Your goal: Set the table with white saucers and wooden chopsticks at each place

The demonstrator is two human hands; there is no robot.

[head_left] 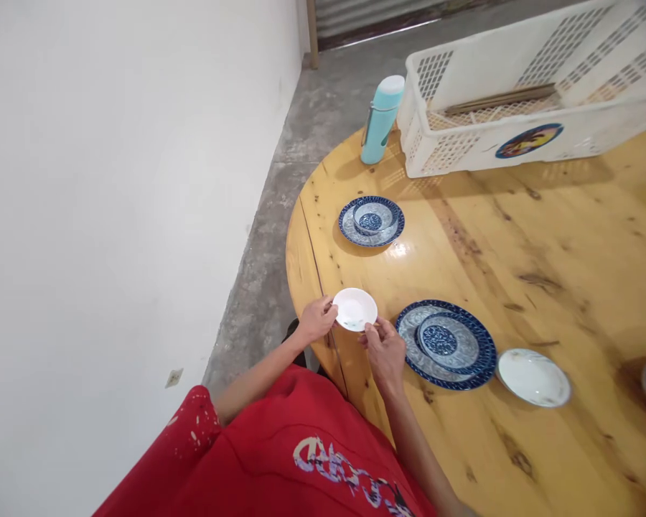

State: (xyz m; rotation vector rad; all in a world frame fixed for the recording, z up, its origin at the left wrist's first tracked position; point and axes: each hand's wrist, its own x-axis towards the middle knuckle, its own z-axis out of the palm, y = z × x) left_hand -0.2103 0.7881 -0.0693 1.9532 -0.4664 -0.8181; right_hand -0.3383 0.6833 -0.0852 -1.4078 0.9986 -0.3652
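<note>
The left hand (pixel 319 320) and right hand (pixel 386 353) pinch opposite sides of a small, round, white ceramic dish (pixel 354 304) between them, near the yellow wooden desk's (pixel 441 248) curved near edge.

White and blue on knotty yellow
The small dish (pixel 354 307) is white with faint marks along its near side; both the near plate (pixel 487 352) and the far plate (pixel 346 226) wear dark-blue patterned rims. The counter (pixel 517 251) is yellow with brown knots, the shirt (pixel 269 438) red, the bottle (pixel 380 129) turquoise.
</note>
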